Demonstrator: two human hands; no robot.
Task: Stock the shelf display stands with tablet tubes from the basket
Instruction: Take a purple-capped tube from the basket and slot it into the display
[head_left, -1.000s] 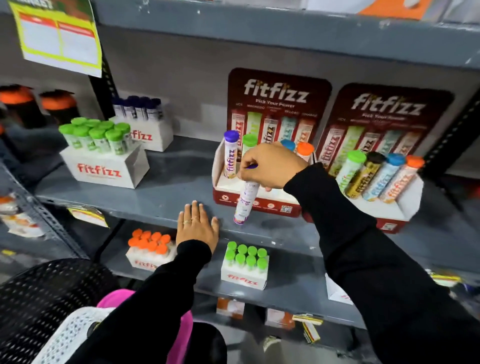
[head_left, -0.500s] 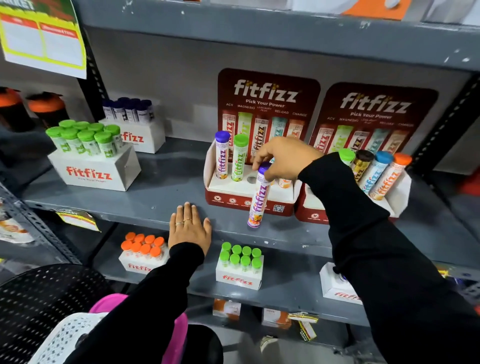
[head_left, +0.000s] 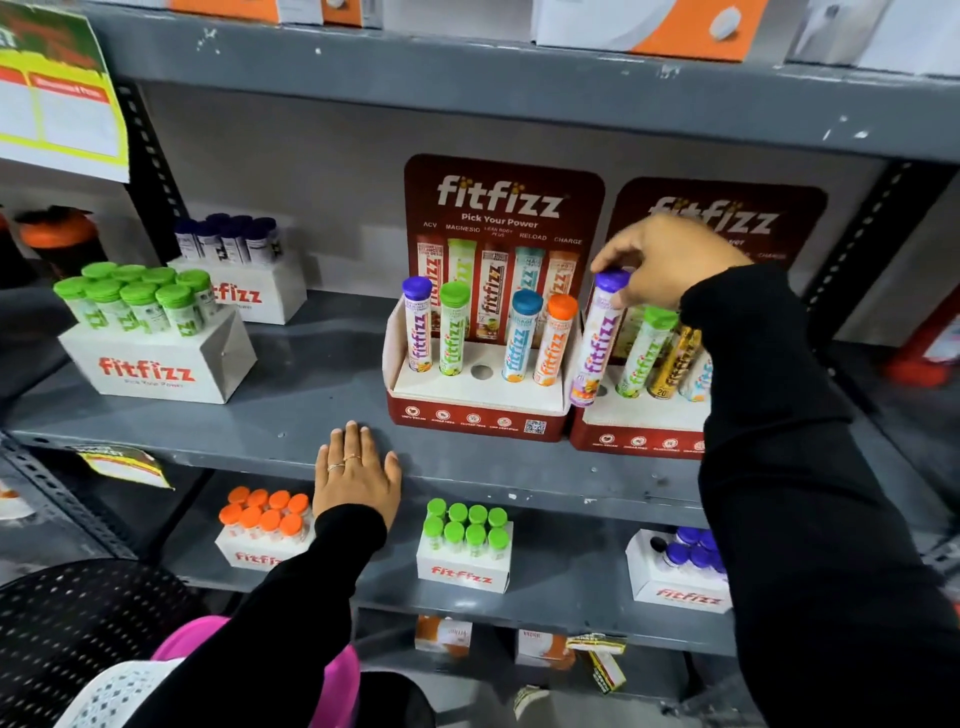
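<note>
My right hand (head_left: 667, 260) grips the purple-capped tube (head_left: 597, 338) by its cap, fingers closed around the top. The tube is tilted, its base at the leftmost position of the right display stand (head_left: 639, 431). My left hand (head_left: 356, 475) lies flat and open on the front edge of the shelf (head_left: 291, 395). The left display stand (head_left: 478, 410) holds four upright tubes, with its centre hole (head_left: 481, 372) vacant.

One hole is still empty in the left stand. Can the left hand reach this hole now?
Probably yes: the left hand lies flat and free on the shelf edge, and nothing stands between it and the empty hole.
</note>
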